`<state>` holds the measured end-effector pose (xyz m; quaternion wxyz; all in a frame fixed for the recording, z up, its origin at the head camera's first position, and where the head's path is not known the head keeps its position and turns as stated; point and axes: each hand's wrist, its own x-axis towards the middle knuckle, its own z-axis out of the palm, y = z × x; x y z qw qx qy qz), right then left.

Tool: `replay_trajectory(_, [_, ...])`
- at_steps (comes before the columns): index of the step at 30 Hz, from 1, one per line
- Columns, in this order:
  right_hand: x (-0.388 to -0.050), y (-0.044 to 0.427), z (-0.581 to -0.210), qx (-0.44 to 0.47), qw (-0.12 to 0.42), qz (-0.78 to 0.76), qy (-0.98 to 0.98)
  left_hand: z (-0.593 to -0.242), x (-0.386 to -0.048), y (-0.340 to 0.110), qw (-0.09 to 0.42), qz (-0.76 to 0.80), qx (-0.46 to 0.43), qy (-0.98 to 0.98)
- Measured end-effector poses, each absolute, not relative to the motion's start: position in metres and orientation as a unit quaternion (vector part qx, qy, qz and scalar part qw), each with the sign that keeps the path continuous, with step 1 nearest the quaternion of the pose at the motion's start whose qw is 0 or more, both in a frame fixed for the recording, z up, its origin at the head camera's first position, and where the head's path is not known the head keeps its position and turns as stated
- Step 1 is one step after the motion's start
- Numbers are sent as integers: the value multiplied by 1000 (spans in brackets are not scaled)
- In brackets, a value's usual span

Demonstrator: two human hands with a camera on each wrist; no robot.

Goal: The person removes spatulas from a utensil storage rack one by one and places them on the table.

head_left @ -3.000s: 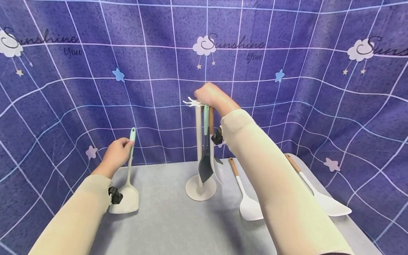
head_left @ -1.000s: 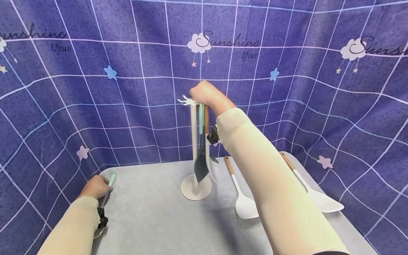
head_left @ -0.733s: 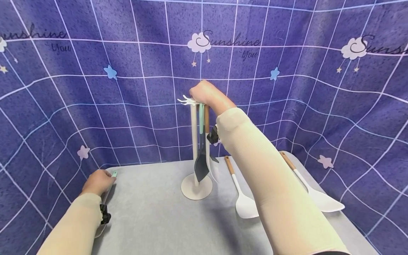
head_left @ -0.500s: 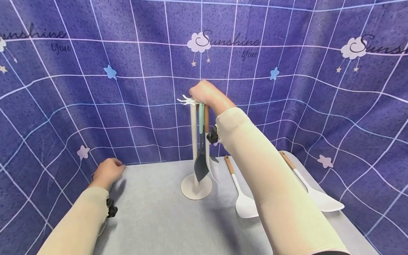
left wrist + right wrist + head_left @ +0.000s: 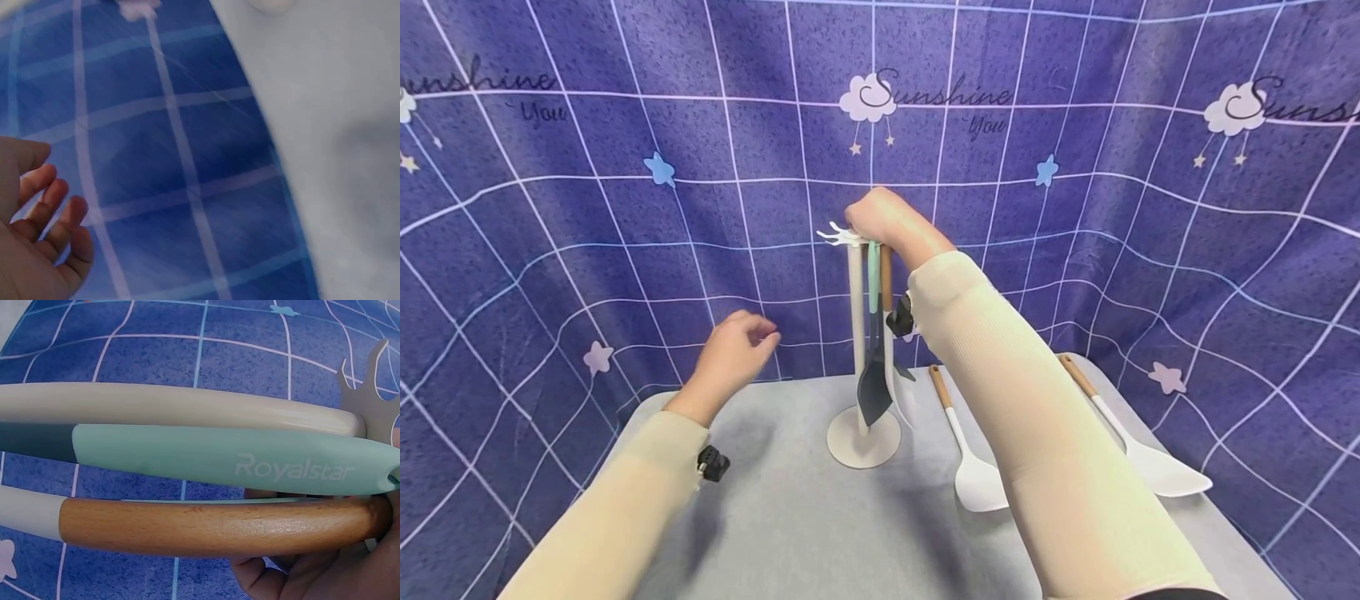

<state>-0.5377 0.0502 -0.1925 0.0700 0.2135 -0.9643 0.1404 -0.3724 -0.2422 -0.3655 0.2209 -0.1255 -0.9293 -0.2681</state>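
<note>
Over the grey tabletop on the left, my left hand (image 5: 730,354) hovers with loosely bent fingers and holds nothing. At the centre stands a cream utensil stand (image 5: 855,308) with a round base and white hooks. My right hand (image 5: 886,215) grips its top at the hooks, and its fingers partly show behind the hanging handles in the right wrist view. A mint handle (image 5: 206,456) with a dark grey utensil head (image 5: 875,392) hangs there. Beside it hangs a wooden handle (image 5: 212,526) on a white utensil. The mint-handled spatula seen earlier is hidden in the head view.
A white wooden-handled turner (image 5: 977,483) lies right of the stand, partly behind the right sleeve (image 5: 1030,417). Another white turner (image 5: 1161,471) lies near the table's right edge. A blue checked curtain (image 5: 760,150) surrounds the tabletop (image 5: 820,533).
My left hand set the mint-handled spatula down at the table's left edge, let go, then rose rightward towards the stand. My right hand stays at the stand's top.
</note>
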Motion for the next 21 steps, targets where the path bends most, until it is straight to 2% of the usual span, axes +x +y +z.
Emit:
replay_trajectory(4, [-543, 50, -193, 179, 47, 197, -963, -341, -361, -205, 246, -268, -170, -916])
replay_trajectory(9, [-537, 50, -191, 165, 40, 221, -960, -321, -355, -180, 285, -277, -205, -894])
replay_trajectory(17, [-529, 52, -189, 148, 22, 258, -954, -295, -350, -157, 385, -331, -245, -826])
replay_trajectory(21, [-521, 51, -187, 153, 21, 257, -954, -285, -349, -146, 454, -338, -276, -777])
